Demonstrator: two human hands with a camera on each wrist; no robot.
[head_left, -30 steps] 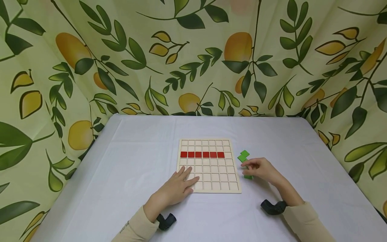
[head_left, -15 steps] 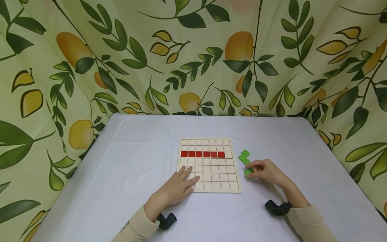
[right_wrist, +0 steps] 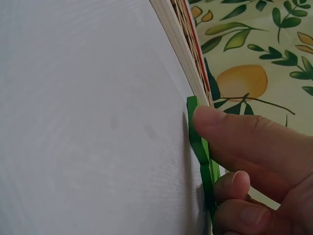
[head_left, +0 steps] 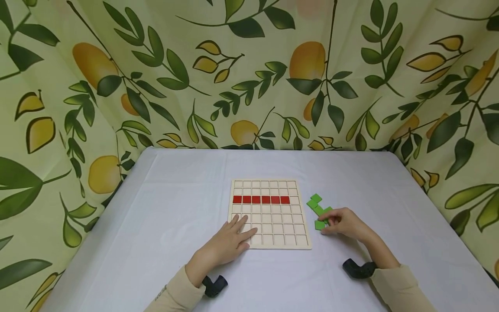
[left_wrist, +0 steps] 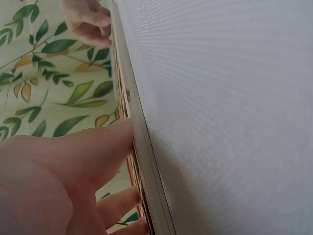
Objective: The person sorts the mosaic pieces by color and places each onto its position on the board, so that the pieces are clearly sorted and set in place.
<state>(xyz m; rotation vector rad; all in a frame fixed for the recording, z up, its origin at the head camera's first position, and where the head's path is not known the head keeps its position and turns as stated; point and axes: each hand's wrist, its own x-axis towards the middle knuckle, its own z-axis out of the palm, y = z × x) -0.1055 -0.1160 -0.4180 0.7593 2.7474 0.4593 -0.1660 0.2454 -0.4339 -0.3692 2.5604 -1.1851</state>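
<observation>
"Your right hand [head_left: 345, 223] is bending loosely over the green tiles [head_left: 318, 210], its thumb and index finger standing a little apart."

"Is it gripping one of them?"

"I'm not able to tell. In the right wrist view your thumb is touching the nearest tile and your curled fingers are meeting the ones behind it, but whether they are pinching or only touching isn't showing."

"Where are those tiles lying?"

"They're lying just to the right of the pale grid board [head_left: 280, 219], clustering on the white cloth [head_left: 187, 186]. Several are touching one another, and your fingers are hiding part of the group."

"And your left hand [head_left: 228, 242]?"

"It is resting on the board's near left part, fingers spreading out straight and grasping nothing, the thumb lying at the near edge."

"Six red squares [head_left: 266, 199] are sitting in the third row from the far edge, starting from the left column."

"Yes, and beyond the cloth a fruit-and-leaf curtain [head_left: 249, 93] is hanging. Cream sleeves [head_left: 395, 281] are covering your forearms."
</observation>
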